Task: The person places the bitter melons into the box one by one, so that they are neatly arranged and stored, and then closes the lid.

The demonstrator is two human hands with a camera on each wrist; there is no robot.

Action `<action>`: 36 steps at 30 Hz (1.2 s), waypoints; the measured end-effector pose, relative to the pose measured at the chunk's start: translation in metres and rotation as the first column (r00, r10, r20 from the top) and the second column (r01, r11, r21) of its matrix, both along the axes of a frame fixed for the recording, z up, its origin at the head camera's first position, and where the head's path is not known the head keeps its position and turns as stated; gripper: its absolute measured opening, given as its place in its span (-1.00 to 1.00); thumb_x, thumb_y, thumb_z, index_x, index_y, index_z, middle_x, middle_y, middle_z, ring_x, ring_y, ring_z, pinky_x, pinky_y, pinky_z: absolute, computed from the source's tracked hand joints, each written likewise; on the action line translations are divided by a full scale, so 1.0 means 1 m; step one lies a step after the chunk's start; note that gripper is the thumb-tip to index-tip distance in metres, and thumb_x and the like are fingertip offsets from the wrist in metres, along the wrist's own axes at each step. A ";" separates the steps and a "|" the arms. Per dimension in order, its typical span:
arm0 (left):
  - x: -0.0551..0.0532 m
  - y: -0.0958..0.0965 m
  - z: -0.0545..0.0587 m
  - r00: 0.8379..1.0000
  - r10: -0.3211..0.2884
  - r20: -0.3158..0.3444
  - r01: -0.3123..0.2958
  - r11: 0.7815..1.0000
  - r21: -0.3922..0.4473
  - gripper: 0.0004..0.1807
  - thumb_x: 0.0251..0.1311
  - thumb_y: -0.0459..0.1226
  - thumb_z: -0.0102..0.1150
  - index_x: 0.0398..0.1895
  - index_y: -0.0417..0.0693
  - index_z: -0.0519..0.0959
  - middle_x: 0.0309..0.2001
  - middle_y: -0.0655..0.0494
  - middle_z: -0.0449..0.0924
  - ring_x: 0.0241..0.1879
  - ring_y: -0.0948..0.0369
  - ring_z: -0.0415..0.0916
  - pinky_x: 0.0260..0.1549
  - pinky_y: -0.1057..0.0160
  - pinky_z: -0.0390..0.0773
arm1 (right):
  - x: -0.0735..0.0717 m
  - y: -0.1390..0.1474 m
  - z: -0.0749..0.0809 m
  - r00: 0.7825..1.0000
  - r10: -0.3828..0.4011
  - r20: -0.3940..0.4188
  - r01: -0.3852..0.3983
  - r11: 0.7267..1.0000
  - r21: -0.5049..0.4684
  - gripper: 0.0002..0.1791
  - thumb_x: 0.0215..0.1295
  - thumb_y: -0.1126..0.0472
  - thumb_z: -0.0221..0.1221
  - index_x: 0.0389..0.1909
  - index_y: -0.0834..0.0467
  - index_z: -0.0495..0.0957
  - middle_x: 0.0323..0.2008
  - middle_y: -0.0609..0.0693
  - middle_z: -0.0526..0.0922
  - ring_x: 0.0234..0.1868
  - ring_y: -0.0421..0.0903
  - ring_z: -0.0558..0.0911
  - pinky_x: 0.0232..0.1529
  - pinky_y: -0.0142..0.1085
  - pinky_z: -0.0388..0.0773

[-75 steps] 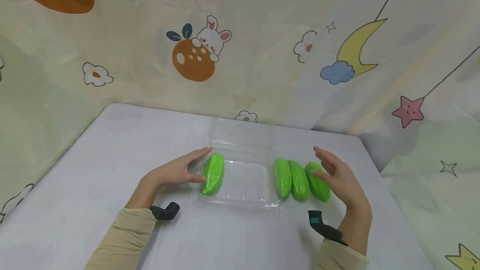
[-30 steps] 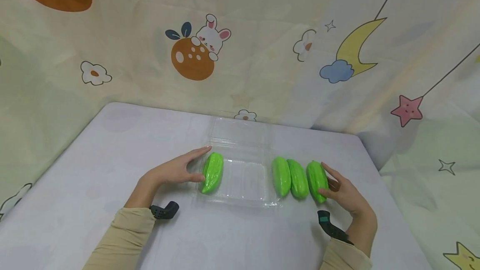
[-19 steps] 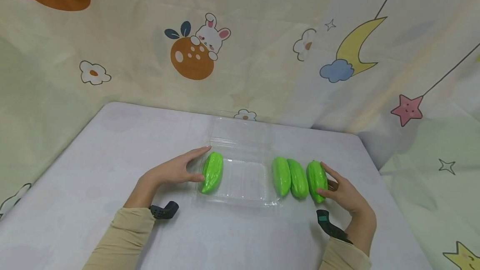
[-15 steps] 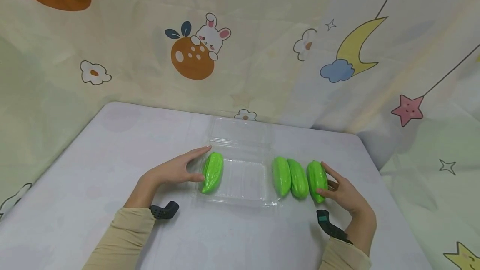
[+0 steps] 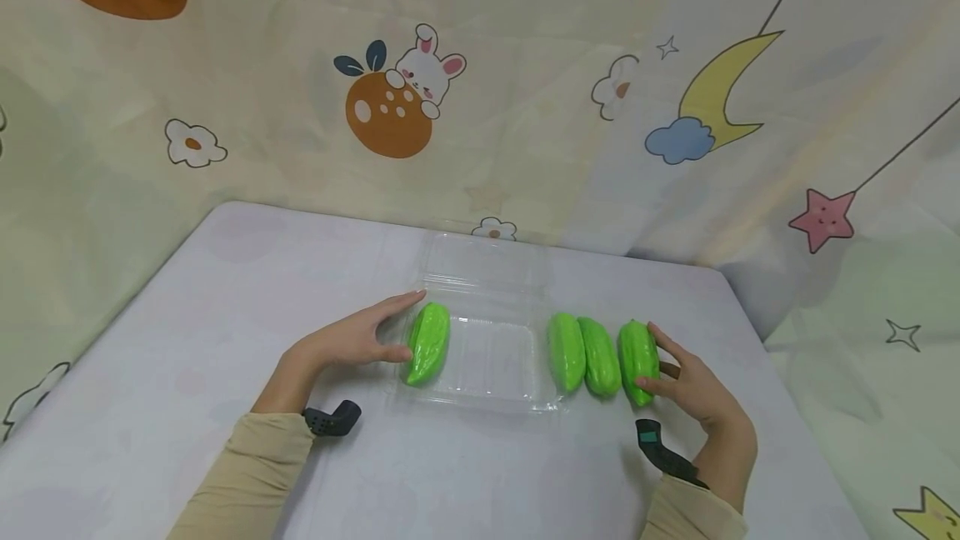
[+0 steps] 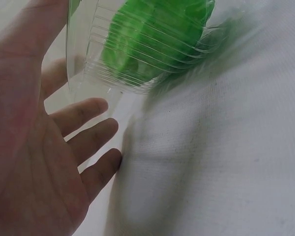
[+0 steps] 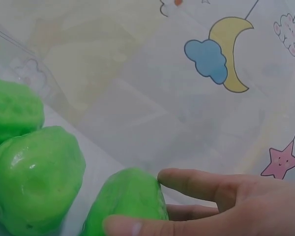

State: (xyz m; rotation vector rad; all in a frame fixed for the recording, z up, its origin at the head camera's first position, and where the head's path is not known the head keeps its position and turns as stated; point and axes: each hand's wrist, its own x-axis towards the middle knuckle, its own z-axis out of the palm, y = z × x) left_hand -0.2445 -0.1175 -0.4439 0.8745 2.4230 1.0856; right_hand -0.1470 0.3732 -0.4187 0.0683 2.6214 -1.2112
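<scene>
A clear plastic clamshell box (image 5: pixel 491 365) lies with its lid (image 5: pixel 486 263) folded back. Inside its left end sits a glossy, ridged green vegetable (image 5: pixel 429 344), bitter-melon-like. My left hand (image 5: pixel 352 342) is at the box's left wall, thumb and fingers spread; in the left wrist view its other fingers are relaxed and hold nothing. To the right of the box, my right hand (image 5: pixel 693 386) pinches the rightmost green vegetable (image 5: pixel 639 361) between thumb and forefinger, at its right side. It appears to rest on the table.
Two more green vegetables, a nearer-to-box one (image 5: pixel 567 352) at the box's right edge and a middle one (image 5: pixel 599 357), lie side by side. The white-covered table (image 5: pixel 225 315) ends at a printed curtain (image 5: pixel 525 107) behind.
My right hand has come down onto the rightmost vegetable, which has turned straighter and stands slightly apart from its neighbour. Over the last second both hands have stayed nearly still.
</scene>
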 end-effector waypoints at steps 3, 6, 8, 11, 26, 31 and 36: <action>0.000 0.000 0.001 1.000 0.001 0.006 -0.001 1.000 0.001 0.03 0.00 0.13 0.33 0.50 0.29 -0.04 0.52 0.19 -0.09 0.51 0.05 -0.16 0.41 -0.10 0.02 | 0.000 -0.001 0.001 1.000 0.003 0.001 -0.003 1.000 0.006 0.09 0.13 0.01 0.32 0.52 -0.03 -0.21 0.50 0.23 -0.17 0.36 0.44 0.13 0.18 0.25 0.34; 0.000 0.001 0.002 1.000 0.003 0.008 -0.003 1.000 -0.001 0.03 0.01 0.12 0.33 0.50 0.29 -0.04 0.52 0.19 -0.09 0.51 0.05 -0.16 0.41 -0.11 0.02 | 0.000 -0.001 0.002 1.000 0.002 0.004 -0.002 1.000 0.004 0.09 0.13 0.00 0.32 0.52 -0.03 -0.20 0.50 0.24 -0.17 0.36 0.44 0.13 0.19 0.24 0.34; 0.001 0.001 0.002 1.000 0.005 0.008 -0.005 1.000 -0.005 0.03 0.01 0.12 0.32 0.50 0.30 -0.04 0.52 0.19 -0.09 0.51 0.05 -0.16 0.41 -0.11 0.02 | 0.000 -0.002 0.003 1.000 -0.003 0.010 0.003 1.000 -0.002 0.09 0.12 0.01 0.33 0.52 -0.04 -0.20 0.50 0.22 -0.17 0.36 0.44 0.12 0.20 0.24 0.32; 0.001 0.001 0.001 1.000 0.007 0.007 -0.007 1.000 -0.007 0.02 0.01 0.11 0.33 0.50 0.32 -0.04 0.52 0.19 -0.09 0.50 0.05 -0.16 0.41 -0.11 0.02 | 0.000 -0.002 0.004 1.000 -0.010 0.017 0.010 1.000 -0.001 0.09 0.12 -0.01 0.33 0.52 -0.05 -0.20 0.51 0.21 -0.18 0.37 0.43 0.11 0.21 0.27 0.29; 0.000 0.000 0.002 1.000 0.002 0.003 -0.002 1.000 -0.006 0.02 0.01 0.11 0.33 0.50 0.30 -0.03 0.52 0.18 -0.08 0.51 0.05 -0.16 0.42 -0.10 0.01 | 0.000 -0.003 0.004 0.999 -0.027 0.030 0.027 0.999 0.017 0.09 0.11 -0.03 0.32 0.52 -0.04 -0.20 0.50 0.24 -0.16 0.37 0.41 0.14 0.22 0.30 0.25; 0.000 0.000 0.003 1.000 0.001 0.006 -0.001 1.000 -0.005 0.01 0.02 0.10 0.33 0.50 0.30 -0.03 0.52 0.19 -0.08 0.51 0.06 -0.16 0.42 -0.09 0.01 | 0.001 -0.003 0.004 0.999 -0.028 0.030 0.027 0.999 0.032 0.09 0.12 -0.04 0.32 0.52 -0.04 -0.19 0.50 0.26 -0.16 0.36 0.42 0.15 0.20 0.29 0.27; 0.000 0.000 0.002 1.000 0.007 0.012 -0.007 1.000 -0.010 0.02 0.01 0.12 0.32 0.50 0.32 -0.04 0.52 0.19 -0.08 0.51 0.06 -0.16 0.41 -0.09 0.02 | 0.001 -0.003 0.005 0.999 -0.024 0.033 0.023 0.999 0.043 0.09 0.13 -0.05 0.31 0.52 -0.04 -0.20 0.49 0.27 -0.15 0.36 0.41 0.16 0.20 0.28 0.29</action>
